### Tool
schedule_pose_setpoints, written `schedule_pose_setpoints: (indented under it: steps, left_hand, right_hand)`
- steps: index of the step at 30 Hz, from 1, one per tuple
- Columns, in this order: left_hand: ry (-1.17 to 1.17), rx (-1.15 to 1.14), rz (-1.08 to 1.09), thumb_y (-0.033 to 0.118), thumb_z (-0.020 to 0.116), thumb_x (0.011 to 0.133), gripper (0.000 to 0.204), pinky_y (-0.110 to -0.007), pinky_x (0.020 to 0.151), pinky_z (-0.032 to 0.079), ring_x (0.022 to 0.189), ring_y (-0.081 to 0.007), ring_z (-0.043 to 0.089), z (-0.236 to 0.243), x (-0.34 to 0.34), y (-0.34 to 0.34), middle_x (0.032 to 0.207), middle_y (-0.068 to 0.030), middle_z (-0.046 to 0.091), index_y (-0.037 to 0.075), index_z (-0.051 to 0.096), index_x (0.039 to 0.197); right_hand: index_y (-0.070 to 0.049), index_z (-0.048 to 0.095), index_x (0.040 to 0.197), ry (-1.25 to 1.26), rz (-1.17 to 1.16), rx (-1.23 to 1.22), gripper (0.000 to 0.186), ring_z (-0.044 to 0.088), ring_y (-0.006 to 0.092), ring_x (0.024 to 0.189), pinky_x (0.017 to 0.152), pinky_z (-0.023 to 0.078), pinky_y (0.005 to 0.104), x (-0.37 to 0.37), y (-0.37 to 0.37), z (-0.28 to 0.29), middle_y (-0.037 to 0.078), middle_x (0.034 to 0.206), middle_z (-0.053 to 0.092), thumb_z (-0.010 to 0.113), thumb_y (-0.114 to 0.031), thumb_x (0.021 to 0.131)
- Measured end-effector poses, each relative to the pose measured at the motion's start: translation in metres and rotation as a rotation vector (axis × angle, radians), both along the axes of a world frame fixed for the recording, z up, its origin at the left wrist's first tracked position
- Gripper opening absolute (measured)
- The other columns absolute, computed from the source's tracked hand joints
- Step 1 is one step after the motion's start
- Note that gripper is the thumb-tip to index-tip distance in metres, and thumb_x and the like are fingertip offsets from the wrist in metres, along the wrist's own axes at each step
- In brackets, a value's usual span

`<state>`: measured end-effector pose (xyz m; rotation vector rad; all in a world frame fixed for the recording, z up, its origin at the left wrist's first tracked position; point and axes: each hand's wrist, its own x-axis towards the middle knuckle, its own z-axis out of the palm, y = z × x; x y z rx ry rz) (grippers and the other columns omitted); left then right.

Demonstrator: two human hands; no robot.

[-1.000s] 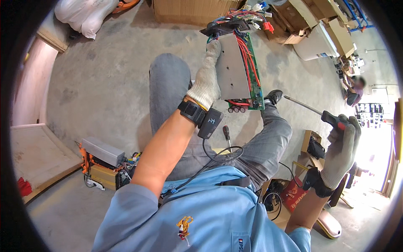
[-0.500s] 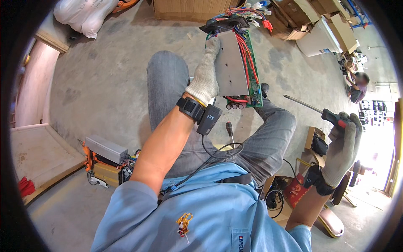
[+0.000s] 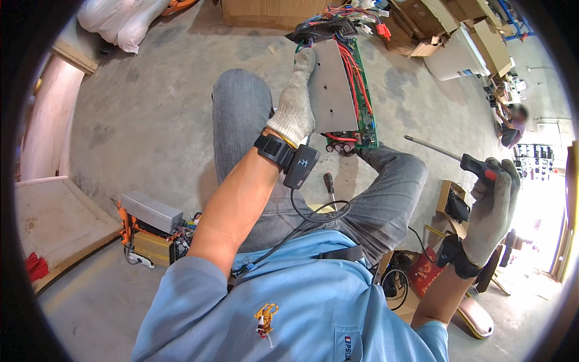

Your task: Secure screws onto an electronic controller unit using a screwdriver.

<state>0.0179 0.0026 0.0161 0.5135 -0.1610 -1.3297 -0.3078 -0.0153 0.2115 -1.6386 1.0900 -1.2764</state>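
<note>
My left hand, in a pale knit glove, is closed on the left edge of an electronic unit. The unit has a flat grey metal plate, a green circuit board along its right side and red wires between them. A black end plate with a bundle of coloured wires and connectors tops its far end; round capacitors show at the near end. Out to the right, my gloved right hand grips a screwdriver with a black-and-red handle, its shaft pointing left, apart from the unit.
A second screwdriver stands between my legs. At left lie a silver-and-gold metal unit with orange cables and a shallow wooden-edged tray. Cardboard boxes and a white bucket stand beyond. Another person is far right.
The unit in my left hand has shifted slightly, its near end now a little farther away. My right hand with the screwdriver has barely moved, the tip edging left.
</note>
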Motion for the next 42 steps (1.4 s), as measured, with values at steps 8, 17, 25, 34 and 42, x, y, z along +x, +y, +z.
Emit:
schedule_pose_setpoints:
  steps: [8,17,25,34,42]
  left_hand:
    - [-0.103,-0.038,-0.020,0.082,0.054,0.094,0.084,-0.057,0.096,0.063,0.111,-0.0327,0.075,-0.006,-0.006,-0.005,0.129,-0.0130,0.072,0.014,0.059,0.144]
    - [-0.032,0.158,-0.125,0.085,0.050,0.094,0.089,-0.058,0.100,0.061,0.116,-0.0335,0.072,-0.013,-0.010,0.004,0.134,-0.0139,0.068,0.014,0.054,0.149]
    - [-0.205,0.288,-0.079,0.083,0.051,0.095,0.088,-0.054,0.100,0.062,0.115,-0.0320,0.072,-0.011,-0.015,0.000,0.132,-0.0137,0.070,0.013,0.055,0.148]
    - [-0.227,0.337,-0.114,0.082,0.052,0.095,0.086,-0.052,0.096,0.064,0.112,-0.0310,0.074,-0.016,-0.013,0.000,0.128,-0.0144,0.072,0.011,0.058,0.144]
    - [-0.163,0.301,-0.173,0.082,0.053,0.095,0.085,-0.048,0.096,0.064,0.112,-0.0293,0.074,-0.021,-0.010,0.002,0.127,-0.0133,0.072,0.012,0.059,0.143]
  right_hand:
    - [0.000,0.051,0.146,-0.047,-0.015,0.074,0.042,0.065,0.0137,0.081,0.070,0.052,0.0268,0.015,0.006,-0.012,0.016,0.117,0.072,0.061,-0.014,0.108]
    - [-0.001,0.057,0.133,-0.052,0.022,0.245,0.032,0.067,0.0144,0.092,0.075,0.056,0.0279,0.024,-0.002,-0.057,0.013,0.113,0.072,0.066,-0.012,0.105]
    - [-0.003,0.058,0.130,-0.019,0.048,0.404,0.031,0.067,0.0125,0.089,0.076,0.059,0.0281,0.026,-0.013,-0.083,0.008,0.115,0.069,0.069,-0.010,0.102]
    - [-0.003,0.057,0.128,0.012,0.061,0.495,0.029,0.069,0.0129,0.085,0.072,0.059,0.0282,0.020,-0.014,-0.098,0.009,0.113,0.070,0.069,-0.013,0.103]
    - [-0.004,0.057,0.129,-0.007,0.051,0.521,0.028,0.069,0.0132,0.082,0.070,0.059,0.0280,0.018,-0.011,-0.104,0.009,0.110,0.070,0.068,-0.013,0.104]
